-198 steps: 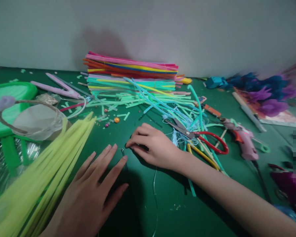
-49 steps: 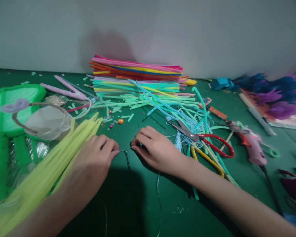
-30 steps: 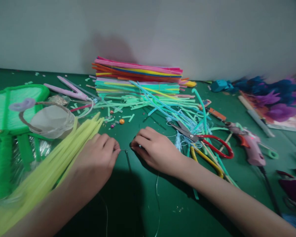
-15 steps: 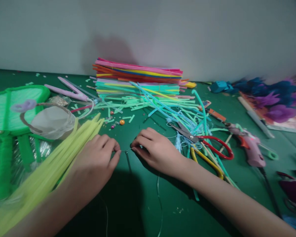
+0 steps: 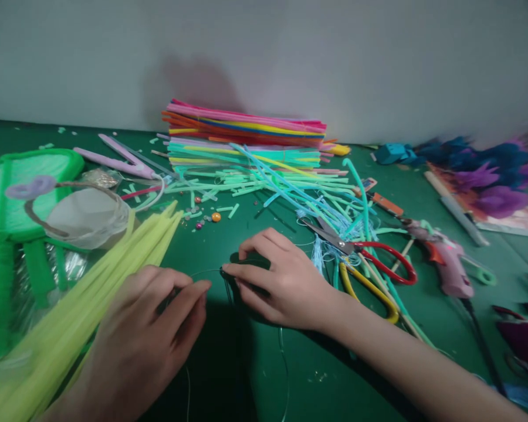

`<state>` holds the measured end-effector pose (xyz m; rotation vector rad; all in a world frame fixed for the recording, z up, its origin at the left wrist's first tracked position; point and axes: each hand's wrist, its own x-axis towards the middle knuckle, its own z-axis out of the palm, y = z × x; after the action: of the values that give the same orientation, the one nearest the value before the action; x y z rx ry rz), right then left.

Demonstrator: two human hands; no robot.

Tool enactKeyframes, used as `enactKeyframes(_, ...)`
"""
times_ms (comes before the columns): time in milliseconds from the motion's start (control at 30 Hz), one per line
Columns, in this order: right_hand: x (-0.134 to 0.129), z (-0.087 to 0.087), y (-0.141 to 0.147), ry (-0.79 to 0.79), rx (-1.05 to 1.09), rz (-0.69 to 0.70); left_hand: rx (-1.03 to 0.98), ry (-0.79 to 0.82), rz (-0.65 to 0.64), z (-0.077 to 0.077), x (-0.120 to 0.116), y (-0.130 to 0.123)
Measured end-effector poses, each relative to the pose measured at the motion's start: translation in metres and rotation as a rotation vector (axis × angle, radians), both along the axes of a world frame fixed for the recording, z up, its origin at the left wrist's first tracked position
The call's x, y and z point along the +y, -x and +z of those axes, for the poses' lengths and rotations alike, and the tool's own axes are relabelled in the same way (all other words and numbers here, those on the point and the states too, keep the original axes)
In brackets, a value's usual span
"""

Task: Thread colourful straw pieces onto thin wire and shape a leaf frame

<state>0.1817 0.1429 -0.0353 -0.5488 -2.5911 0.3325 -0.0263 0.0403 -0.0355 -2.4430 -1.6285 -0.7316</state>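
Note:
A thin clear thread (image 5: 207,271) runs between my two hands over the green table. My left hand (image 5: 152,328) is closed, its fingers curled on one end of the thread beside the yellow strips. The index fingertip of my right hand (image 5: 286,281) meets the thread at its dark top loop, with the thumb partly hidden below. From that point hangs a thin dark pin-like piece (image 5: 227,287), partly covered by the right fingers. Loose lengths of thread trail down to the near edge of the view on either side.
Yellow fuzzy strips (image 5: 118,281) lie along my left arm, near a green bat-like frame (image 5: 35,153). Scissors (image 5: 347,246) and a pink glue gun (image 5: 453,266) lie to the right. Pipe cleaners (image 5: 246,126) are stacked at the wall. Several beads surround an orange bead (image 5: 216,217).
My left hand has shifted left and nearer, turning at the wrist. My right fingertips have moved left onto the top of the dark piece.

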Motion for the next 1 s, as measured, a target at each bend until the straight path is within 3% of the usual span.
enactKeyframes(233,-0.001,-0.002,0.000,-0.059,-0.031,0.023,0.001,0.065,-0.108,-0.002,-0.008,-0.010)
enactKeyframes(733,0.000,-0.004,-0.001,-0.138,-0.081,0.035,0.011,0.099,-0.104,-0.006,-0.007,-0.014)
enactKeyframes(1000,0.001,-0.008,0.000,0.025,0.013,0.004,0.009,0.089,-0.097,-0.006,-0.007,-0.016)
